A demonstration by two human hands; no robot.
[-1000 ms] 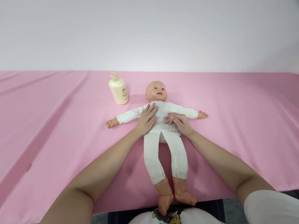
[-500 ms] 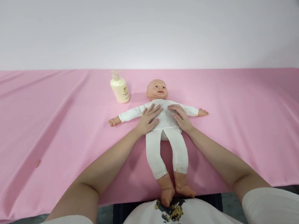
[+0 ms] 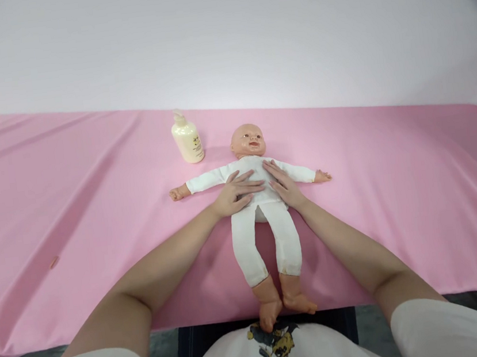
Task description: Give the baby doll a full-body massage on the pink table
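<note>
A baby doll (image 3: pixel 259 196) in a white cloth suit lies on its back, head away from me, arms spread wide and feet at the table's near edge. My left hand (image 3: pixel 237 193) rests on the left side of its torso, fingers stretched and spread across the chest. On the torso's right side lies my right hand (image 3: pixel 285 185), its fingers extended and slanting up toward the doll's neck. Neither hand grips anything. Beyond my left hand, left of the doll's head, stands a cream pump bottle (image 3: pixel 188 141) with a small printed label.
A pink cloth (image 3: pixel 389 200) covers the table, with long folds on the left. A small brownish piece (image 3: pixel 54 262) lies on it at the left. Behind the table rises a white wall (image 3: pixel 221 41). The near edge runs just before my body.
My left hand has turned, its fingers now pointing more to the right across the chest. The right hand's fingers have straightened and reach slightly higher. The view has shifted slightly.
</note>
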